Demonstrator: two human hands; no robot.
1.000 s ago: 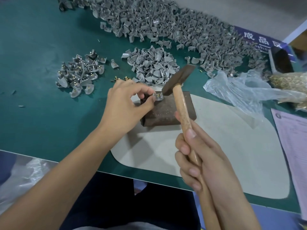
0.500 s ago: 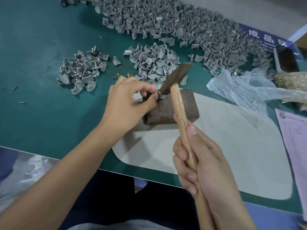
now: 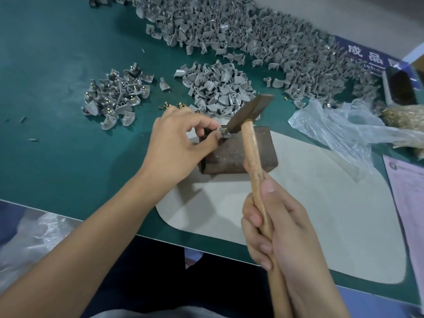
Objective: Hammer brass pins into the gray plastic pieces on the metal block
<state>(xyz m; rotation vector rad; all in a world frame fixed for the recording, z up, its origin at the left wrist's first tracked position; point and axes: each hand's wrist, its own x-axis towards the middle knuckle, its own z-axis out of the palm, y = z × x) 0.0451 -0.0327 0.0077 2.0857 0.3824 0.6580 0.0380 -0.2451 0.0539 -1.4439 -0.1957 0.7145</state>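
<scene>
Gray plastic pieces already fitted with brass pins (image 3: 115, 97) lie heaped at my far left on the green table (image 3: 57, 65). Next, my left hand (image 3: 176, 145) pinches a small gray piece (image 3: 223, 133) between thumb and forefinger on the rusty metal block (image 3: 238, 154), other fingers loosely curled. Touching that piece is the hammer (image 3: 249, 115) head. Right of it, my right hand (image 3: 280, 228) wraps fully round the wooden handle.

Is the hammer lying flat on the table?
No, the right hand grips the hammer by its wooden handle, with its head down at the gray plastic piece that the left hand pinches on the metal block.
</scene>
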